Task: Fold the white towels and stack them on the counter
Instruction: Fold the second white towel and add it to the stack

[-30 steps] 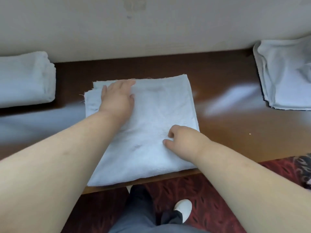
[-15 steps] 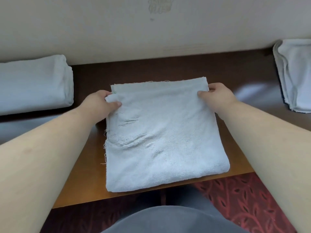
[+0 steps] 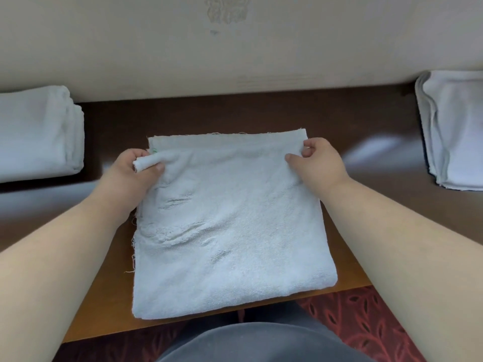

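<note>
A white towel (image 3: 230, 231), folded into a rough square, lies on the brown wooden counter (image 3: 261, 113) in front of me, its near edge hanging slightly over the counter's front. My left hand (image 3: 130, 176) pinches the towel's far left corner, which is bunched and lifted off a lower layer. My right hand (image 3: 316, 165) pinches the far right corner. A stack of folded white towels (image 3: 39, 131) rests at the left end of the counter.
A looser pile of white towels (image 3: 454, 126) lies at the right end of the counter. A beige wall (image 3: 235, 48) rises straight behind the counter. Below the front edge are red patterned carpet (image 3: 352, 314) and my grey-trousered legs (image 3: 261, 343).
A second ago both hands pressed flat on the towel. They moved to its far corners and gripped them; now the top layer's far edge is lifted and pulled slightly toward me.
</note>
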